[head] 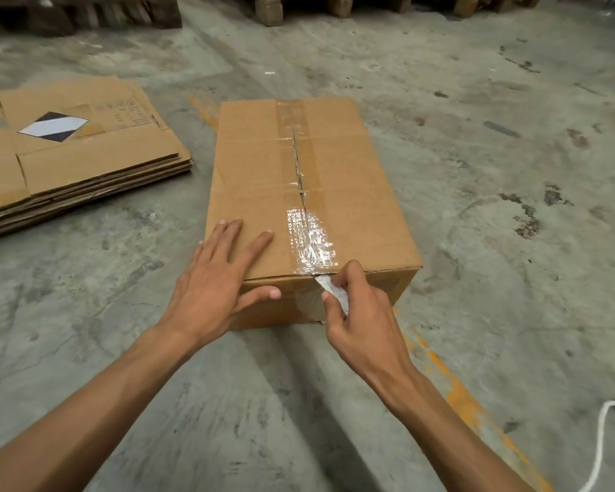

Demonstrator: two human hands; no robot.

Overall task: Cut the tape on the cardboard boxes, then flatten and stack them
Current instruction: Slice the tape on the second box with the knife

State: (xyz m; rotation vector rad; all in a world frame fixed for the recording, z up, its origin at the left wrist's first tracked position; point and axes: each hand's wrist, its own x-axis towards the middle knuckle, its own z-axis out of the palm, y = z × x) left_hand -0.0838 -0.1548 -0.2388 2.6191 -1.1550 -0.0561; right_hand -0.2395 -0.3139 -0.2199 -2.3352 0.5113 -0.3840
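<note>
A closed cardboard box (352, 179) stands on the concrete floor in front of me. Clear tape (311, 239) runs along its top seam, and the seam is split from the far part down to about the middle. My left hand (217, 282) lies flat with spread fingers on the box's near left corner, thumb on the front face. My right hand (359, 310) grips a small silver blade (329, 287), whose tip touches the tape at the top front edge of the box. A stack of flattened boxes (68, 161) lies on the floor to the left.
Wooden pallets (270, 8) line the far edge of the floor. An orange painted line (455, 388) runs under the box toward the lower right. A white cord (600, 442) lies at the bottom right corner. Bare concrete surrounds the box.
</note>
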